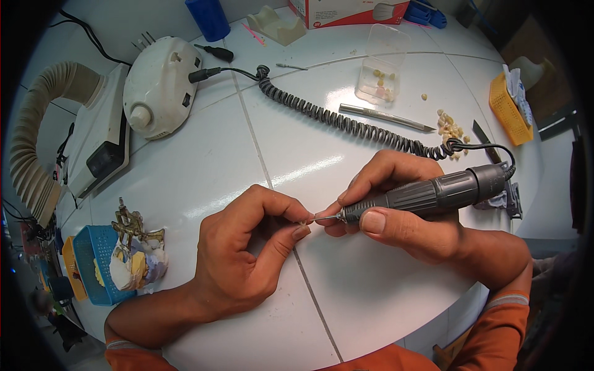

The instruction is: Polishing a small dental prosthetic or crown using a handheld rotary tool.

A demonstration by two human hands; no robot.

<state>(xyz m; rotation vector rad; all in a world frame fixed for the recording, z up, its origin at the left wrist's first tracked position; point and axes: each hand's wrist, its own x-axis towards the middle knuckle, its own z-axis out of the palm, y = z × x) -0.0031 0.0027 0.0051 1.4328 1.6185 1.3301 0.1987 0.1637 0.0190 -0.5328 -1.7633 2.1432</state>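
My right hand (417,238) is wrapped round a dark grey rotary handpiece (439,193), held level with its tip towards the left. A thin metal bur (327,217) sticks out of its nose and reaches the fingertips of my left hand (238,253). Thumb and forefinger of that hand are pinched together at the bur's end. Whatever they hold is tiny and mostly hidden. A black coiled cord (346,127) joins the handpiece to a white control unit (154,83) with a knob, at the far left.
Small tooth-coloured pieces (455,133) lie beyond my right hand, beside a craft knife (387,117) and a clear lidded box (366,93). At left stand a ribbed hose (28,142), a blue basket (93,272) and a plaster dental model (139,263) on a metal articulator. A yellow basket (507,111) is far right.
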